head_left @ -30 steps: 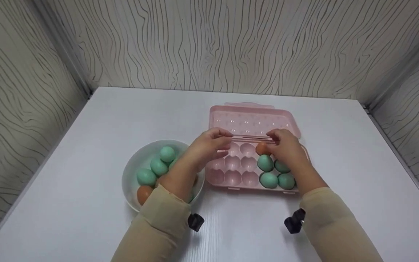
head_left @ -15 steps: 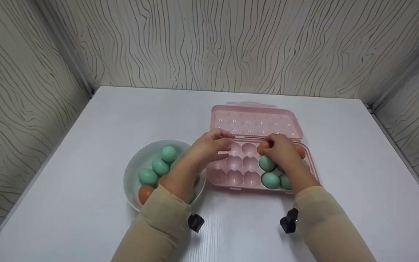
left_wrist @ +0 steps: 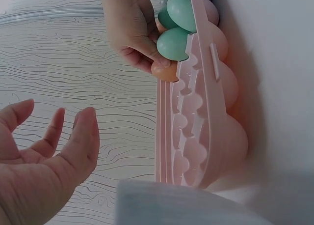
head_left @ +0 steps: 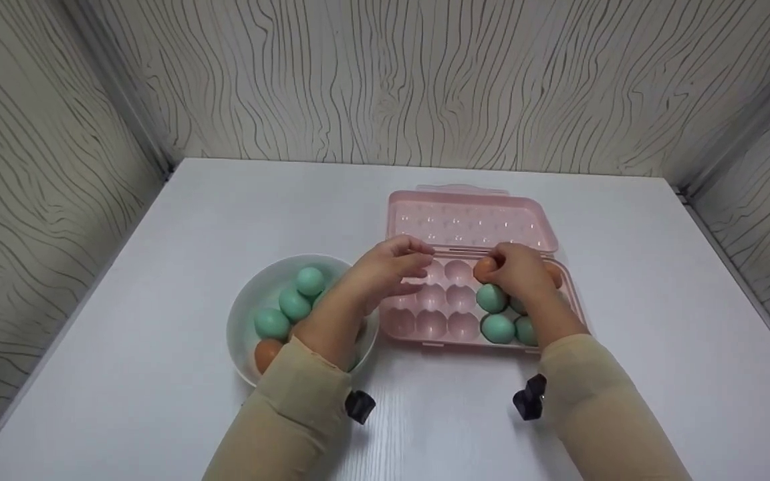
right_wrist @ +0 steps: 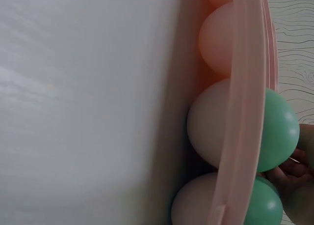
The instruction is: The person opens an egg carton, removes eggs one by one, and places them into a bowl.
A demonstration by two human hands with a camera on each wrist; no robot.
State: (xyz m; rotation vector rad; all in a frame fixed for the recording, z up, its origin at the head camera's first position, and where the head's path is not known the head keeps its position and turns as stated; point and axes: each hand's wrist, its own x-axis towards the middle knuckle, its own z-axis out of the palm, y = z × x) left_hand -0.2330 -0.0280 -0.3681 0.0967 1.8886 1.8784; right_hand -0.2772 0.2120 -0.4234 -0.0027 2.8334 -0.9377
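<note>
A pink egg carton (head_left: 432, 326) lies with its lid (head_left: 468, 217) raised at the back. My right hand (head_left: 525, 272) pinches a brown egg (head_left: 484, 269) at a back-row cup; in the left wrist view the thumb touches this brown egg (left_wrist: 164, 71) low beside the hinge strip. Green eggs (head_left: 497, 329) fill cups in front of that hand, and another brown egg (head_left: 554, 272) shows behind it, partly covered. Over the carton's left cups hovers my left hand (head_left: 385, 270), fingers loosely bent and apart, with nothing between them.
A white bowl (head_left: 241, 300) stands left of the carton, partly under my left forearm. In it lie several green eggs (head_left: 271, 323) and a brown egg (head_left: 267, 354). Panels with wavy wood lines (head_left: 385, 87) bound the white table (head_left: 124, 334) at the back and sides.
My right hand has shifted slightly, its raised fingers coming down to close with the thumb on the brown egg. The brown egg at the right has come into sight. The left hand stays put.
</note>
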